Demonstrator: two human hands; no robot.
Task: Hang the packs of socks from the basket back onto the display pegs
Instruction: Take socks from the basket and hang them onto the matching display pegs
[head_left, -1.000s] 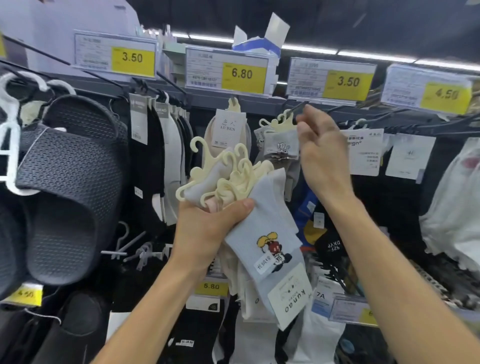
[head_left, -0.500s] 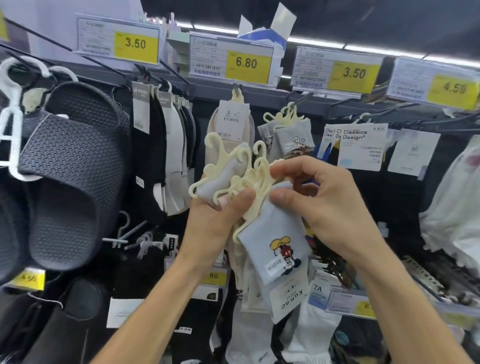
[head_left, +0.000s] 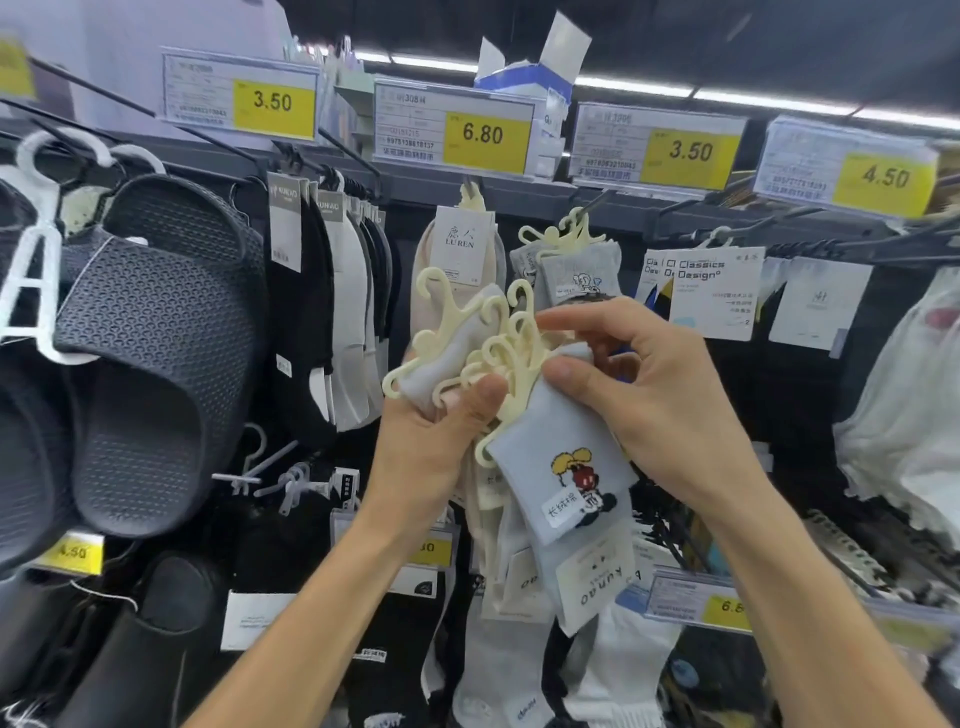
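Fingertips (head_left: 563, 371), right hand (head_left: 660, 410): thumb and forefinger curled, pinching the top edge of one pale blue sock pack with a cartoon mouse print (head_left: 561, 483), just beside its cream hook.

Thumb, left hand (head_left: 436, 447): pressed flat across a bundle of pale grey sock packs on cream plastic hook hangers (head_left: 452, 358). The other left fingers wrap behind the bundle and are mostly hidden. The hooks fan upward and leftward. The blue pack lies at the front of the bundle and hangs down to the right, with a white card marked "kunao" below it.

Black metal display peg (head_left: 597, 201), directly above the hands: carries grey printed sock packs (head_left: 576, 273) on matching cream hooks.

Peg to its left: one beige sock pack with a white "LU REN" card (head_left: 460, 244).

Pegs further left: row of black and white sock packs (head_left: 322, 291), hung close together.

Far left: dark grey perforated rubber slippers (head_left: 156, 353) on white plastic hangers.

Shelf edge above: yellow-and-white price label reading 6.80 (head_left: 485, 134), with 3.50 labels on either side and 4.50 at the far right.
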